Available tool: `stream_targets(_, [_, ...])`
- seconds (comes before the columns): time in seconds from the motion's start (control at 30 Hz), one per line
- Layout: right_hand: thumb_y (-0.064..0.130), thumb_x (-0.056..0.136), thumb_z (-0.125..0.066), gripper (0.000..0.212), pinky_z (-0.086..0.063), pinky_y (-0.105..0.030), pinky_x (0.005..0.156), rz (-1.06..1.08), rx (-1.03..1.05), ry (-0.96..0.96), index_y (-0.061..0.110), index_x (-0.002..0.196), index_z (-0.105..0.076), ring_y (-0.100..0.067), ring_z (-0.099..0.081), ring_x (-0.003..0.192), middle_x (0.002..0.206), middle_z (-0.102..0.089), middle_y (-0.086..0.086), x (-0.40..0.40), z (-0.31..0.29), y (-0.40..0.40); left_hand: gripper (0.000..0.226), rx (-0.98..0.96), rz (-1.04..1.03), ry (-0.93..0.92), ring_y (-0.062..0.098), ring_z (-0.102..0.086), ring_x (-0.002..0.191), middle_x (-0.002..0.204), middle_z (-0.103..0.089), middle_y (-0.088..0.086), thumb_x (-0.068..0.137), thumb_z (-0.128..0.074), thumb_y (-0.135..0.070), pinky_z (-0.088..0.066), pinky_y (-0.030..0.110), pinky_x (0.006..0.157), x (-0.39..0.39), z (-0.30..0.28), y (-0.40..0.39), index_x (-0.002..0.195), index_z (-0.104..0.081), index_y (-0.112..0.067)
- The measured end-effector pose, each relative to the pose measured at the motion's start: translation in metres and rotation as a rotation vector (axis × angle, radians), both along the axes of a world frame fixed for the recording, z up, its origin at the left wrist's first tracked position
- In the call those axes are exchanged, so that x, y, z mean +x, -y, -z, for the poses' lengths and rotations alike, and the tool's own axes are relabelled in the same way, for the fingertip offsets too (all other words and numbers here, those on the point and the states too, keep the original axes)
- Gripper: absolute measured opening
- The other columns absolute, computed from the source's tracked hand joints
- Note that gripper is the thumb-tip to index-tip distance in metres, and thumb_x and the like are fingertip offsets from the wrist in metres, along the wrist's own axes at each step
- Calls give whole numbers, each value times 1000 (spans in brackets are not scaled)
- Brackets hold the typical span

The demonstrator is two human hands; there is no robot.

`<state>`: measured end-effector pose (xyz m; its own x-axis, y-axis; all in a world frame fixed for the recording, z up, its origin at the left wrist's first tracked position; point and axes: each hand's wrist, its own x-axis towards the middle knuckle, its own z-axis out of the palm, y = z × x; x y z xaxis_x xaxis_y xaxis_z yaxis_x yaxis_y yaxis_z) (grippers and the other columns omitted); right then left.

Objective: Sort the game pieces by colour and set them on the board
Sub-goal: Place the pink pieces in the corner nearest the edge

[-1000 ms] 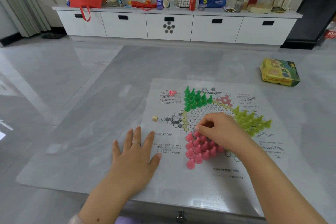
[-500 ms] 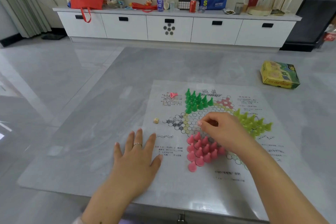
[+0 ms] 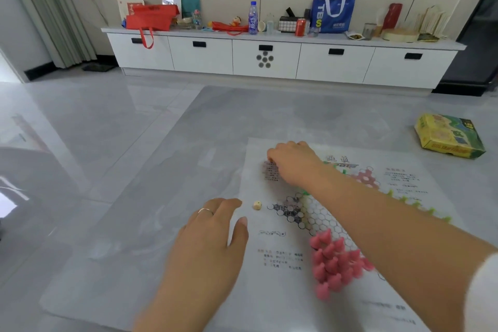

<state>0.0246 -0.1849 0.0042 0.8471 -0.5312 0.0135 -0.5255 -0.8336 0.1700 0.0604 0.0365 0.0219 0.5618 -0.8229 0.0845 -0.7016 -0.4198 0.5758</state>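
The paper game board [image 3: 283, 288] lies flat on the grey table. A cluster of pink pieces [image 3: 334, 261] stands on its near point. Lime pieces [image 3: 404, 199] peek out beyond my right forearm, which hides most of the dark green pieces [image 3: 333, 166]. My right hand [image 3: 293, 162] is stretched to the board's far left corner, fingers curled down over the printed text where a stray pink piece lay; that piece is hidden. My left hand [image 3: 213, 237], wearing a ring, rests flat on the table at the board's left edge, holding nothing.
A small cream die [image 3: 257, 205] sits on the board just right of my left fingertips. A yellow-green game box [image 3: 448, 136] lies at the table's far right. A white cabinet [image 3: 269, 59] with clutter on top stands across the floor.
My right hand has left the pink cluster and swept up and left across the board to the stray pink piece's spot. The view has tilted upward. My left hand has stayed put.
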Motion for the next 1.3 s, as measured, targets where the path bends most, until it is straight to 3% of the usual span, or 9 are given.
stream_targets(0.13, [3,89,-45,20,-39,-36,86,-55,19,52,8,108,-48,-27,-53,99,109,-57,-9,0,0,-4,38,-20,-15,-24,5,-35,125,139,-36,-19,95,-29,-37,-28,18,95,3,-2,5,133,-36,-34])
stream_targets(0.3, [17,89,-56,18,-49,-26,68,79,534,548,16,102,-43,-16,-61,76,88,-59,-1,-41,-31,-22,35,-60,34,-67,6,-38,122,136,-41,-14,96,-32,-33,-22,13,78,-8,2,21,129,-42,-30])
stream_targets(0.37, [19,86,-61,16,-48,-23,65,126,608,612,17,92,-46,-13,-61,75,85,-59,2,-67,-35,-26,34,-72,69,-55,8,-39,122,137,-40,-12,96,-34,-31,-26,14,86,-12,7,27,128,-44,-28])
stream_targets(0.5, [26,82,-66,10,-49,-19,70,136,630,440,21,79,-57,-9,-60,78,82,-63,7,-108,-32,-29,40,80,129,62,16,-17,140,155,-11,-3,96,-33,-29,-19,32,112,-12,26,37,136,-35,-31])
stream_targets(0.67, [26,86,-60,8,-49,-21,62,92,616,297,25,79,-62,-9,-64,69,73,-66,9,-125,-27,-36,46,255,177,135,14,-11,143,157,-3,-1,96,-30,-23,-11,34,116,-14,42,44,142,-27,-23])
stream_targets(0.8, [19,91,-52,12,-45,-14,62,63,683,226,23,93,-63,1,-61,72,81,-64,14,-125,-23,-39,36,158,109,159,19,-42,123,146,-28,1,92,-34,-7,-32,25,100,-11,47,46,125,-49,-12])
stream_targets(0.93, [12,94,-45,22,-50,-21,73,19,668,105,21,105,-61,-8,-62,82,101,-66,7,-123,-22,-39,32,109,45,97,19,-50,105,123,-42,2,86,-39,2,-42,27,84,-12,47,49,109,-60,-7])
stream_targets(1.13, [16,96,-42,24,-37,-1,62,-26,659,79,20,107,-62,12,-49,66,86,-58,17,-119,-18,-37,26,-95,-50,38,11,-46,78,104,-51,-1,86,-46,-2,-27,17,60,-18,39,51,100,-66,-11])
stream_targets(1.3, [17,94,-47,21,-39,0,64,-18,719,123,19,102,-66,10,-53,70,85,-62,14,-117,-18,-37,21,-175,-39,28,13,-47,71,89,-47,-3,84,-48,-1,-28,8,54,-22,34,50,90,-65,-12])
